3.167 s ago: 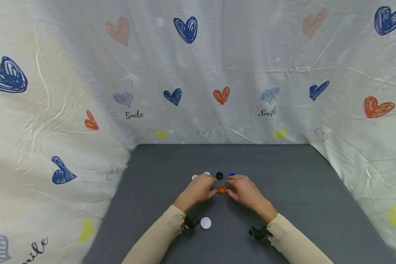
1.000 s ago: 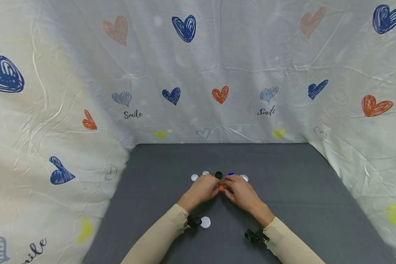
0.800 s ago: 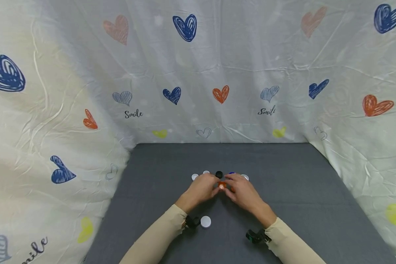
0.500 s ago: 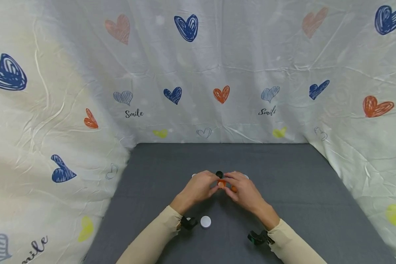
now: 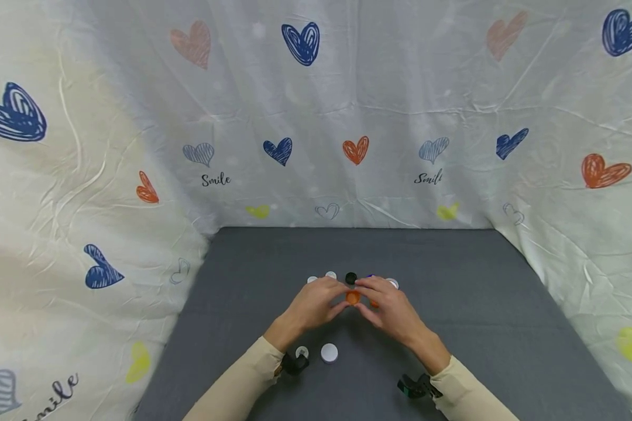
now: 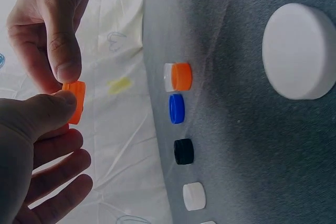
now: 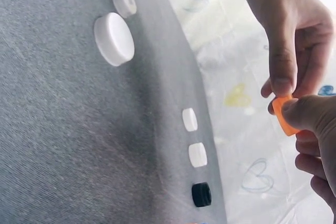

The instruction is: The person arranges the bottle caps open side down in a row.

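Step in hand, as judged: two-hand handling of orange cap [image 5: 353, 298], held clear of table [image 5: 442, 280], approx. mid-width, on near side of black cap [image 5: 350, 278]. L hand [image 5: 313, 305] pinches it w/ thumb and finger, other fingers loosely spread; R hand [image 5: 392, 308] pinches opp. side. Second orange cap [image 6: 182, 76] sits toward R edge, on near side of blue cap [image 6: 177, 108]; lg. white cap [image 5: 329, 353] lies toward near edge. Next move calls for steady grip, one hand firm before other eases off.

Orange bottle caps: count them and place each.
2: one orange bottle cap pinched between the left hand and right hand, another on the gray table near the blue cap. Hands may hide more.
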Demonstrator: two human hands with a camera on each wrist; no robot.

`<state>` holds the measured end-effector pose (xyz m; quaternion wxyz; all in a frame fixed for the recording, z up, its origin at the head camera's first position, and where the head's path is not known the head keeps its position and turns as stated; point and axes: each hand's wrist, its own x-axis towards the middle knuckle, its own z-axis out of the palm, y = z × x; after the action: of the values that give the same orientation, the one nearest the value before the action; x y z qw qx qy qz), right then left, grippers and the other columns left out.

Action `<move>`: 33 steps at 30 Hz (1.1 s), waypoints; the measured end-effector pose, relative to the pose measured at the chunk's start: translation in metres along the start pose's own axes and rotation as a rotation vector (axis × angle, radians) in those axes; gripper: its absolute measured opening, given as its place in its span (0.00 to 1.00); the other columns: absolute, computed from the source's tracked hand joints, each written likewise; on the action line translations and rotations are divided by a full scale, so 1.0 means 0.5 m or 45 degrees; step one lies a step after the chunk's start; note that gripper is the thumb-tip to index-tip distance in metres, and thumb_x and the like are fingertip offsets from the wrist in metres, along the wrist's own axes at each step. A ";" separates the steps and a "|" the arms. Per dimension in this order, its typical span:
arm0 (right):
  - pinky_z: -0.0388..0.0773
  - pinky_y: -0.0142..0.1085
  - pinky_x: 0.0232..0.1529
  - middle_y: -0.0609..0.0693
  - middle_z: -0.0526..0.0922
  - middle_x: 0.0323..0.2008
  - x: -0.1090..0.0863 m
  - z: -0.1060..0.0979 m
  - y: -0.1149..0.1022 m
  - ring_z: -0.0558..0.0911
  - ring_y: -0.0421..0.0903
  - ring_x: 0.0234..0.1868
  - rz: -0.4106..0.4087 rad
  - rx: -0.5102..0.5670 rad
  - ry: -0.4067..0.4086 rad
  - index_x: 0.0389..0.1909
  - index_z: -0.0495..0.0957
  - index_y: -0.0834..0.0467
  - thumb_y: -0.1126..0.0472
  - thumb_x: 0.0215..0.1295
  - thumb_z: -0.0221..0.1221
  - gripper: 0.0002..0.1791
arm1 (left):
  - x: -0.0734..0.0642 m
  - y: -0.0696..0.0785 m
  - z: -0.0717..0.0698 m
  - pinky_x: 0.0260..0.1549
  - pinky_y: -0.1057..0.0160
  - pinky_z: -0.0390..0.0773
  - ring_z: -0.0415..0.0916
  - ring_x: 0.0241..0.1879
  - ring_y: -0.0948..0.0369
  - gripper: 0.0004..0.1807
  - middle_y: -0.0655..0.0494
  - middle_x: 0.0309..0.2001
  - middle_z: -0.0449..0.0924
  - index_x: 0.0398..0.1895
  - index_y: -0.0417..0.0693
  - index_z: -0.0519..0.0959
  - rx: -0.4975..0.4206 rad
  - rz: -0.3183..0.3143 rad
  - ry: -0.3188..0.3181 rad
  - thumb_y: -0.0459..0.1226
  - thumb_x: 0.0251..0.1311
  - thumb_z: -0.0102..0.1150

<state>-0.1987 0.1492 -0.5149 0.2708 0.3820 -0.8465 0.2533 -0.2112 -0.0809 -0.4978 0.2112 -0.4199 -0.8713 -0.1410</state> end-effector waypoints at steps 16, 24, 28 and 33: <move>0.81 0.47 0.54 0.52 0.84 0.53 -0.004 0.004 -0.006 0.81 0.50 0.55 0.002 -0.014 -0.031 0.53 0.84 0.58 0.58 0.52 0.76 0.25 | -0.015 -0.001 0.011 0.52 0.65 0.80 0.82 0.50 0.65 0.17 0.62 0.48 0.86 0.51 0.53 0.85 -0.026 -0.017 -0.005 0.45 0.60 0.70; 0.83 0.45 0.49 0.50 0.84 0.53 -0.010 0.002 -0.008 0.82 0.50 0.55 0.100 0.025 -0.025 0.50 0.86 0.57 0.56 0.56 0.74 0.21 | -0.024 -0.003 0.011 0.51 0.67 0.80 0.81 0.50 0.64 0.19 0.60 0.49 0.85 0.52 0.51 0.84 -0.039 0.034 0.098 0.42 0.57 0.73; 0.85 0.39 0.44 0.49 0.84 0.55 -0.011 -0.002 -0.013 0.83 0.47 0.55 0.160 0.095 -0.057 0.50 0.85 0.56 0.55 0.60 0.70 0.18 | -0.026 -0.005 0.014 0.51 0.67 0.81 0.81 0.49 0.64 0.19 0.60 0.49 0.86 0.51 0.51 0.85 -0.052 0.075 0.132 0.42 0.55 0.75; 0.84 0.41 0.47 0.49 0.84 0.55 -0.009 -0.005 -0.017 0.83 0.46 0.56 0.214 0.179 -0.089 0.50 0.85 0.54 0.55 0.66 0.65 0.14 | -0.025 -0.006 0.012 0.50 0.68 0.80 0.82 0.49 0.64 0.17 0.60 0.48 0.86 0.49 0.50 0.86 -0.070 0.106 0.174 0.41 0.57 0.74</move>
<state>-0.1887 0.1481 -0.5138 0.1915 0.3362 -0.8647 0.3203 -0.2082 -0.0886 -0.5092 0.2642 -0.4506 -0.8325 -0.1844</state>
